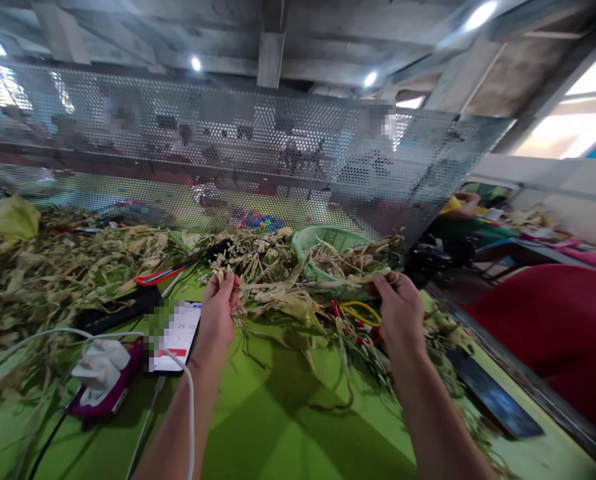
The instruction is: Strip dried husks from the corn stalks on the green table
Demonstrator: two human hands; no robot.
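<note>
My left hand (221,303) is closed, its thumb and fingers pinching one end of a long, pale dried plant strand (303,285). Across from it, my right hand (402,303) pinches the other end, so the strand stretches between both hands above the green table. Just behind the strand stands a light green plastic basket (301,241) with dry plant pieces inside. Loose dried stalks and leaves (298,310) lie beneath the strand. A yellow loop (361,312) and red-handled tools, partly covered by stalks, lie beside my right hand.
Dried plants (103,260) heap across the left. A red cutter-like tool (161,275), a lit phone (175,343) and a purple power strip (111,403) with white cables lie near my left arm. A dark phone (498,393) lies right. A perforated metal panel (228,153) stands behind.
</note>
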